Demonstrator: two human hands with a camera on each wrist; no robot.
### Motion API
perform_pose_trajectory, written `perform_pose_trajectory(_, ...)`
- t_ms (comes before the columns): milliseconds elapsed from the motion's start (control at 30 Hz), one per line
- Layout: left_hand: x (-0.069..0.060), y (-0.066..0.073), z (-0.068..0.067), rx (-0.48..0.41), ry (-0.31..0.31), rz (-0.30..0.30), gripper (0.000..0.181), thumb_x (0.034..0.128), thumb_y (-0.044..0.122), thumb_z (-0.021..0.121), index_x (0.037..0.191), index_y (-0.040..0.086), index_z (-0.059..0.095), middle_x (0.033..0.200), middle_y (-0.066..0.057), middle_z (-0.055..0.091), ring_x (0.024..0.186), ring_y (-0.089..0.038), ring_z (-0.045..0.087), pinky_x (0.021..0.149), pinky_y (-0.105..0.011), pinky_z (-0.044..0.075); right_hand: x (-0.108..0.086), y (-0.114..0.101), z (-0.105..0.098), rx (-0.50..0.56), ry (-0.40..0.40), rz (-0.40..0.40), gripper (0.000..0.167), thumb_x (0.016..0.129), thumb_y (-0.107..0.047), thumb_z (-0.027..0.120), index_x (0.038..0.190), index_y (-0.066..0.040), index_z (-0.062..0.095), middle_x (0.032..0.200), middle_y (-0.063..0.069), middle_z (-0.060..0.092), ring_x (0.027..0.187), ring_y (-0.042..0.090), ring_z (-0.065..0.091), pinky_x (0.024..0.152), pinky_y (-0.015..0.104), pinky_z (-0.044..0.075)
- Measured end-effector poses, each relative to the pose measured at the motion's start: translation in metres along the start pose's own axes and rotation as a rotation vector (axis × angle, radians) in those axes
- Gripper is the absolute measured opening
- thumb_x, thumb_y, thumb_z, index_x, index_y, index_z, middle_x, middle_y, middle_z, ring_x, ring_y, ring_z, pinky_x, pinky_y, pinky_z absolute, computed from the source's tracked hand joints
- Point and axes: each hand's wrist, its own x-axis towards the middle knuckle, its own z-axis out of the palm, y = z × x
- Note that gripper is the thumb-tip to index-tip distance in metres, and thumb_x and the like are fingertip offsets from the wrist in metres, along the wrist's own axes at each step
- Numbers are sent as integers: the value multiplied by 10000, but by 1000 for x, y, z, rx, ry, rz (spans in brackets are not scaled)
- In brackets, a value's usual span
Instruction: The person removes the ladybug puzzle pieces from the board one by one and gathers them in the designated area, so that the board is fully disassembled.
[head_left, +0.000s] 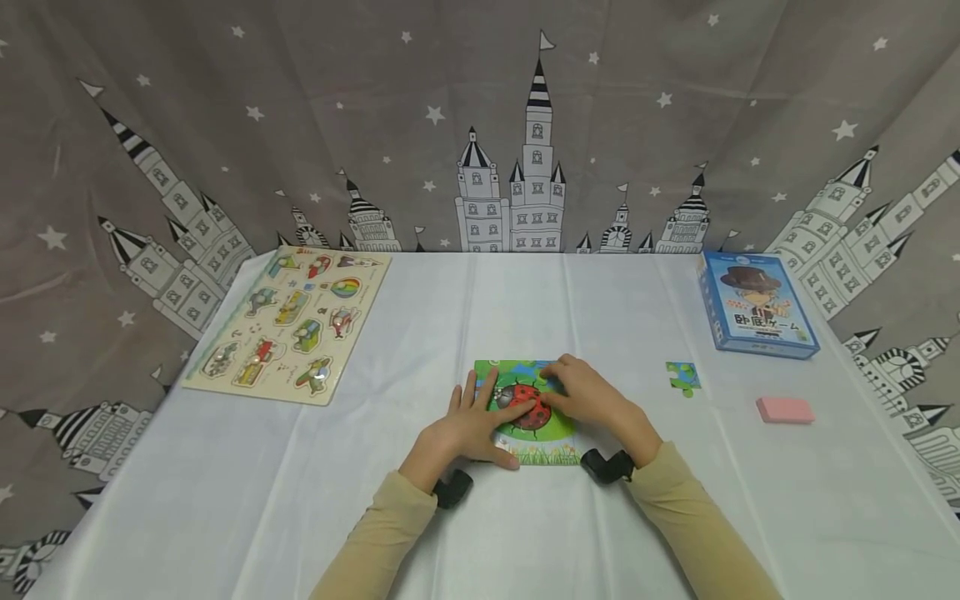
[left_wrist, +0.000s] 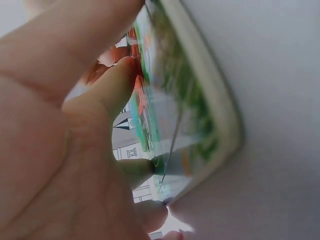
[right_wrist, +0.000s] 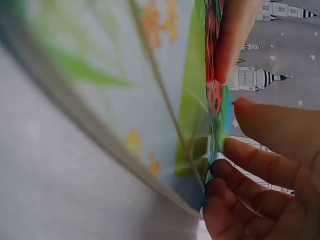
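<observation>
A ladybug jigsaw puzzle [head_left: 536,454] lies flat on the white table in front of me. My left hand [head_left: 474,423] rests on its left side with spread fingers, one fingertip on the red ladybug. The upper right of the puzzle is under my right hand [head_left: 588,396], whose thumb and curled index finger are around a blue-green puzzle piece [right_wrist: 225,122]. That piece appears slightly raised in the right wrist view, and the hand partly hides it. Off to the right, a loose puzzle piece [head_left: 682,377] in green and blue lies on the cloth.
At the back left lies a wooden peg board [head_left: 288,337] with vehicle pictures. A blue game box [head_left: 761,304] is at the back right, with a pink eraser-like block [head_left: 785,410] nearer me. A grey castle-print curtain [head_left: 420,125] hangs behind the table.
</observation>
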Motion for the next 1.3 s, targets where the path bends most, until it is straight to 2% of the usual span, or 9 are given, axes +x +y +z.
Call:
perform_pose_trajectory(100,0,0,0,-3,6,1,835,701,555,681,1414,353,296,1482,-194,-89,1301,-450,-116,1036,-554,31,2,2,1,63,16,5,291,853,-146,635,1077,26,566,1007,110,553,923,239,534,806,388,440)
perform_pose_trajectory(300,0,-1,0,-8,0,-3,841,693,563,680,1412,362,293,1480,-188,-108,1296,-447,-133,1036,-551,14,6,5,4,160,72,13,208,831,-75,651,1006,6,575,869,60,589,776,166,553,682,305,462)
perform_pose_trajectory(467,-1,0,0,-3,-2,4,836,699,569,673,1413,366,288,1478,-190,-109,1295,-449,-135,1036,-550,8,8,6,5,139,108,-11,296,797,-38,680,1053,-10,535,778,24,575,680,128,530,612,275,445)
perform_pose_trajectory(633,-1,0,0,-1,7,7,828,701,569,672,1410,364,297,1481,-191,-90,1298,-453,-121,1035,-552,16,10,5,4,114,90,-45,423,792,-24,680,1185,-31,523,790,31,565,669,126,509,598,278,439)
perform_pose_trajectory(1000,0,-2,0,-7,-3,2,833,698,576,669,1411,371,290,1481,-182,-106,1297,-443,-135,1036,-550,11,15,-5,4,-10,91,-26,333,822,-4,637,1148,-18,570,904,85,611,767,179,554,675,330,462)
perform_pose_trajectory(1167,-1,-2,-1,-12,-1,3,831,697,567,676,1409,365,298,1481,-185,-102,1298,-442,-133,1037,-549,10,10,-2,-2,36,104,21,320,847,-38,620,1163,-40,570,866,54,594,741,162,525,670,330,447)
perform_pose_trajectory(1300,-2,-1,-1,-12,4,7,831,697,562,678,1409,362,301,1481,-189,-97,1300,-444,-127,1038,-546,8,-3,14,-18,97,113,46,315,854,-47,608,1165,-32,567,845,54,580,744,175,520,677,347,439)
